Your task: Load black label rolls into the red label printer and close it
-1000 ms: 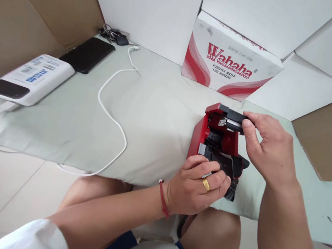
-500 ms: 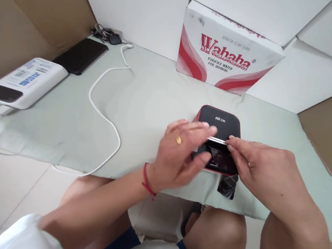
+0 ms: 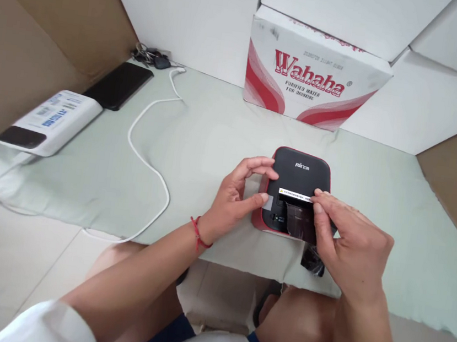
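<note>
A small black-and-red printer (image 3: 302,177) with a white brand logo lies on the cloth-covered table. Along its left edge, my left hand (image 3: 236,197) steadies it, fingertips on the upper left side and thumb lower down, with a gap between them. My right hand (image 3: 353,239) is closed in a pinch at the right end of a white label strip (image 3: 294,194) across the printer's top. Below that strip, a glossy dark film (image 3: 301,222) curls up from the front panel, partly covered by my right hand. Another dark plastic piece (image 3: 312,260) hangs near the printer's front edge.
A white Wahaha carton (image 3: 307,75) stands behind the printer. To the left are a white power bank (image 3: 57,119), a black phone (image 3: 120,85), keys (image 3: 153,56) and a white cable (image 3: 148,164). Cardboard panels (image 3: 42,20) flank the table.
My left hand has moved back from over the printer to its left edge. The dark film's left part has lifted off the front panel. My right hand still pinches near the strip's right end.
</note>
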`<act>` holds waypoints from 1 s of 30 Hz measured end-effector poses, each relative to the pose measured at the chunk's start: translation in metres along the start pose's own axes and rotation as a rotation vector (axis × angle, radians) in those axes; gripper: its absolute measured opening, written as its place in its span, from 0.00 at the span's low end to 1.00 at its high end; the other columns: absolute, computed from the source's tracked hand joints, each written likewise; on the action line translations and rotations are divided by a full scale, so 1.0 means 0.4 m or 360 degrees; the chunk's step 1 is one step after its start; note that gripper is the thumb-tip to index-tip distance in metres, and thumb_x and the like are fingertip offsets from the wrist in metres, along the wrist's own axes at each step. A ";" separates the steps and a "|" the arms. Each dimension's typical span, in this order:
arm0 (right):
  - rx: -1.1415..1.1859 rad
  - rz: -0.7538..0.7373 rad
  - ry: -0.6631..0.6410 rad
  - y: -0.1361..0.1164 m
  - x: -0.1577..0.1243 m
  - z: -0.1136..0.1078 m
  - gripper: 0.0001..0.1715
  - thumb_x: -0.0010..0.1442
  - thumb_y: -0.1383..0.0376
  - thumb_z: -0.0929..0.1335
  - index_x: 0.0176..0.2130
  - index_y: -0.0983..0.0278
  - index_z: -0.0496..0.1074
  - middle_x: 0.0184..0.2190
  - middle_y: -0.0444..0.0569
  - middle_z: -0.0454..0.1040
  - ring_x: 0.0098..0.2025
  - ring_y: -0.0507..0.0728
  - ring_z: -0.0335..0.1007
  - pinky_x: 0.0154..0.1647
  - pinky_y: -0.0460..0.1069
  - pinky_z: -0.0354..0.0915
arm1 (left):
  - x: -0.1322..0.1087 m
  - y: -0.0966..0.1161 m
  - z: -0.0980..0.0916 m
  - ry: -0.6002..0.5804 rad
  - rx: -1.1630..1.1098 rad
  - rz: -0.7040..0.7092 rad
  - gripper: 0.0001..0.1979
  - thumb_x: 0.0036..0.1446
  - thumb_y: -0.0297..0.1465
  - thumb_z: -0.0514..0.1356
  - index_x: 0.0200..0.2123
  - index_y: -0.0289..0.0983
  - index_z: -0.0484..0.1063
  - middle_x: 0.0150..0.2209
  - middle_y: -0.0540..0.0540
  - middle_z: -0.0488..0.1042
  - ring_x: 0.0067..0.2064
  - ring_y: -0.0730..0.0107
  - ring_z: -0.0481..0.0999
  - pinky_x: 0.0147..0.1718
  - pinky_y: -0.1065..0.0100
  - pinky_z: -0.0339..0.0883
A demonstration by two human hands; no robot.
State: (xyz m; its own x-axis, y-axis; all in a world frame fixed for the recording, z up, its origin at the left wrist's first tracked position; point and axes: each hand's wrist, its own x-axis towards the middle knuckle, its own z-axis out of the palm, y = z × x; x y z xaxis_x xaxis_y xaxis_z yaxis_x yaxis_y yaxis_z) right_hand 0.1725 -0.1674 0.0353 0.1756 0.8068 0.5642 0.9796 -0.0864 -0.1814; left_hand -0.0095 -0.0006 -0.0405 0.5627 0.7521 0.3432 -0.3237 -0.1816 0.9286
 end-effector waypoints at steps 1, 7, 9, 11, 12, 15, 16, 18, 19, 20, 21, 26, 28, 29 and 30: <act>0.0058 -0.0003 0.0032 -0.001 -0.012 0.004 0.16 0.79 0.67 0.70 0.55 0.54 0.88 0.55 0.49 0.93 0.56 0.66 0.93 0.59 0.60 0.87 | 0.004 -0.009 0.004 0.0014 -0.0103 -0.0073 0.33 0.61 0.44 0.76 0.67 0.48 0.77 0.67 0.42 0.85 0.75 0.48 0.79 0.80 0.42 0.67; 0.0405 -0.0199 0.0116 -0.015 -0.096 -0.008 0.24 0.71 0.75 0.72 0.60 0.54 0.84 0.54 0.49 0.93 0.59 0.67 0.92 0.72 0.67 0.81 | 0.023 -0.029 0.019 -0.0115 -0.0376 -0.0311 0.52 0.51 0.37 0.76 0.79 0.55 0.65 0.87 0.46 0.62 0.90 0.48 0.56 0.87 0.40 0.58; 0.0455 -0.0278 0.0095 -0.022 -0.111 -0.015 0.23 0.70 0.75 0.72 0.58 0.56 0.84 0.51 0.49 0.93 0.57 0.66 0.93 0.70 0.65 0.83 | 0.026 -0.034 0.016 -0.0105 -0.0375 -0.0318 0.57 0.50 0.35 0.75 0.81 0.57 0.60 0.88 0.49 0.58 0.91 0.50 0.52 0.87 0.42 0.56; 0.0476 -0.0308 0.0082 -0.028 -0.116 -0.017 0.22 0.70 0.75 0.72 0.57 0.56 0.84 0.50 0.49 0.94 0.55 0.65 0.94 0.66 0.64 0.86 | 0.028 -0.041 0.007 -0.0114 -0.0350 -0.0322 0.60 0.49 0.34 0.75 0.83 0.60 0.56 0.89 0.50 0.55 0.92 0.52 0.48 0.87 0.43 0.57; 0.0482 -0.0304 0.0081 -0.029 -0.116 -0.018 0.22 0.70 0.76 0.71 0.56 0.55 0.84 0.50 0.49 0.94 0.55 0.65 0.94 0.65 0.64 0.86 | 0.028 -0.046 0.002 -0.0135 -0.0327 -0.0325 0.61 0.50 0.35 0.75 0.83 0.61 0.54 0.89 0.50 0.55 0.92 0.52 0.48 0.87 0.44 0.58; 0.0521 -0.0284 0.0074 -0.028 -0.112 -0.018 0.22 0.71 0.76 0.71 0.57 0.56 0.83 0.50 0.49 0.94 0.56 0.65 0.93 0.65 0.64 0.87 | 0.028 -0.057 -0.016 -0.0211 -0.0259 -0.0343 0.60 0.53 0.39 0.77 0.84 0.63 0.52 0.89 0.48 0.55 0.91 0.51 0.50 0.84 0.45 0.65; 0.0536 -0.0282 0.0068 -0.027 -0.110 -0.018 0.21 0.71 0.76 0.71 0.56 0.56 0.83 0.50 0.49 0.94 0.56 0.64 0.93 0.66 0.64 0.86 | 0.028 -0.059 -0.021 -0.0227 -0.0254 -0.0357 0.60 0.54 0.39 0.77 0.84 0.63 0.52 0.89 0.48 0.54 0.91 0.51 0.50 0.84 0.46 0.65; 0.0558 -0.0289 0.0060 -0.023 -0.104 -0.020 0.20 0.70 0.77 0.72 0.55 0.58 0.83 0.49 0.50 0.94 0.56 0.63 0.93 0.66 0.62 0.86 | 0.026 -0.058 -0.025 -0.0241 -0.0285 -0.0394 0.61 0.54 0.38 0.77 0.84 0.63 0.51 0.90 0.49 0.52 0.92 0.52 0.47 0.85 0.46 0.63; 0.0565 -0.0289 0.0053 -0.021 -0.101 -0.021 0.19 0.70 0.77 0.72 0.54 0.58 0.83 0.49 0.50 0.94 0.55 0.62 0.93 0.66 0.61 0.86 | 0.024 -0.055 -0.024 -0.0245 -0.0316 -0.0416 0.61 0.54 0.37 0.77 0.84 0.63 0.51 0.90 0.49 0.50 0.92 0.53 0.45 0.86 0.47 0.61; 0.0571 -0.0289 0.0048 -0.020 -0.097 -0.022 0.18 0.70 0.76 0.72 0.54 0.58 0.83 0.48 0.50 0.94 0.54 0.62 0.94 0.65 0.60 0.86 | 0.023 -0.049 -0.020 -0.0252 -0.0355 -0.0440 0.61 0.54 0.36 0.77 0.84 0.64 0.50 0.91 0.50 0.48 0.93 0.53 0.42 0.86 0.47 0.60; 0.0576 -0.0287 0.0044 -0.019 -0.093 -0.024 0.18 0.71 0.76 0.72 0.53 0.58 0.83 0.48 0.49 0.94 0.53 0.62 0.94 0.65 0.60 0.86 | 0.020 -0.042 -0.015 -0.0253 -0.0403 -0.0466 0.62 0.53 0.36 0.77 0.84 0.64 0.51 0.91 0.51 0.46 0.93 0.52 0.39 0.86 0.47 0.61; 0.0585 -0.0281 -0.0002 -0.020 -0.071 -0.040 0.15 0.73 0.76 0.72 0.52 0.59 0.83 0.45 0.47 0.93 0.50 0.59 0.94 0.64 0.57 0.86 | 0.007 -0.010 0.023 -0.0203 -0.0632 -0.0540 0.56 0.58 0.34 0.75 0.83 0.61 0.53 0.92 0.54 0.39 0.92 0.43 0.40 0.86 0.41 0.57; 0.0588 -0.0227 -0.0057 -0.019 -0.054 -0.049 0.13 0.75 0.75 0.72 0.50 0.59 0.83 0.44 0.45 0.92 0.48 0.57 0.93 0.60 0.53 0.85 | 0.001 -0.013 0.034 -0.0160 -0.0660 -0.0489 0.52 0.58 0.34 0.75 0.81 0.58 0.58 0.91 0.53 0.45 0.92 0.46 0.40 0.88 0.43 0.49; 0.0571 -0.0175 -0.0082 -0.017 -0.041 -0.053 0.12 0.76 0.73 0.72 0.49 0.58 0.83 0.43 0.44 0.92 0.45 0.56 0.92 0.55 0.51 0.85 | -0.002 -0.018 0.039 -0.0135 -0.0668 -0.0464 0.50 0.57 0.34 0.75 0.79 0.56 0.61 0.90 0.51 0.50 0.92 0.47 0.42 0.89 0.45 0.48; 0.0535 -0.0112 -0.0100 -0.013 -0.025 -0.054 0.11 0.78 0.71 0.71 0.47 0.57 0.83 0.41 0.44 0.92 0.42 0.55 0.91 0.49 0.49 0.83 | -0.005 -0.022 0.042 -0.0114 -0.0676 -0.0452 0.47 0.57 0.34 0.75 0.77 0.54 0.63 0.88 0.48 0.56 0.91 0.47 0.46 0.88 0.45 0.47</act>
State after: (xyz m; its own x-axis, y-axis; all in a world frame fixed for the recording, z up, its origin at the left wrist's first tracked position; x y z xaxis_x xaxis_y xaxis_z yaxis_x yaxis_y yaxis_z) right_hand 0.1675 -0.1877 0.0480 0.0922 0.8393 0.5358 0.9003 0.1596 -0.4049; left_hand 0.0049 -0.0112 -0.0472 0.7191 0.6864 0.1082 -0.4225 0.3083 0.8523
